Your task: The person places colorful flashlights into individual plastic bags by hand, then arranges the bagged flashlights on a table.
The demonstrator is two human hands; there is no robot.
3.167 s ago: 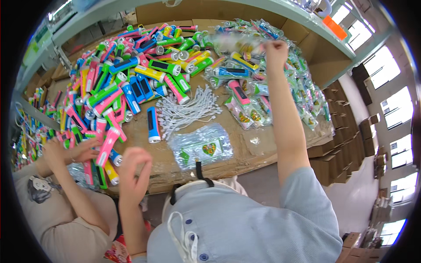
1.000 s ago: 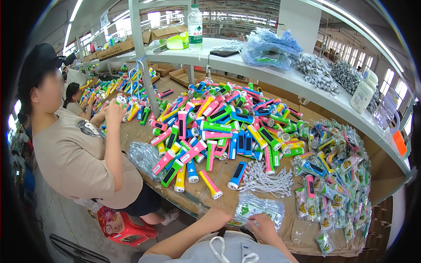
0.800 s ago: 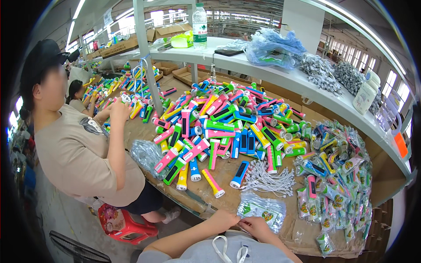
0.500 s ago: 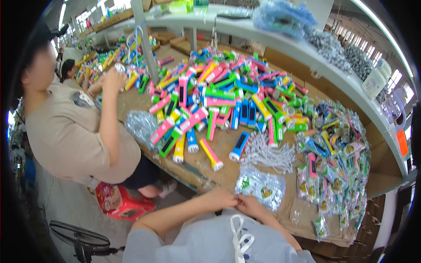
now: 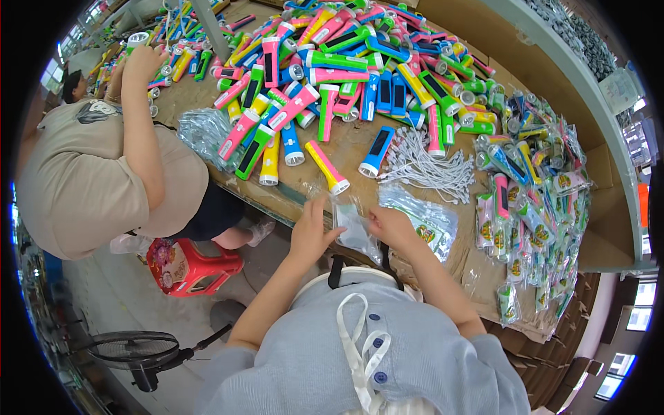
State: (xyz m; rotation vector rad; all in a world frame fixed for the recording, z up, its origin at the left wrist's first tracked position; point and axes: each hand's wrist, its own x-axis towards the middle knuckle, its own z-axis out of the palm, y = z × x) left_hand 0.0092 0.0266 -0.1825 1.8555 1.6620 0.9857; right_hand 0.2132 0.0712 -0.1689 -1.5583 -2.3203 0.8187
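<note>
A small clear plastic bag (image 5: 356,228) is between my hands at the table's front edge. My right hand (image 5: 393,227) pinches the bag's right side, its fingertips partly hidden. My left hand (image 5: 311,234) is at the bag's left, thumb against it and fingers apart. Just beyond lies a pink and yellow flashlight (image 5: 326,166), its white head toward me. A blue flashlight (image 5: 377,151) with a dark panel lies to its right. Beside my right hand is a stack of clear bags (image 5: 432,221) with a printed green and yellow card. White cables (image 5: 429,166) lie bunched behind the stack.
A heap of colourful flashlights (image 5: 346,72) covers the far table. Bagged flashlights (image 5: 529,228) pile up at right, more clear bags (image 5: 202,135) at left. A co-worker (image 5: 111,169) stands at left, near a red stool (image 5: 190,266) and a black fan (image 5: 135,349).
The view has tilted downward. My hands, together near my body before, have moved apart and forward, with a clear bag now between them.
</note>
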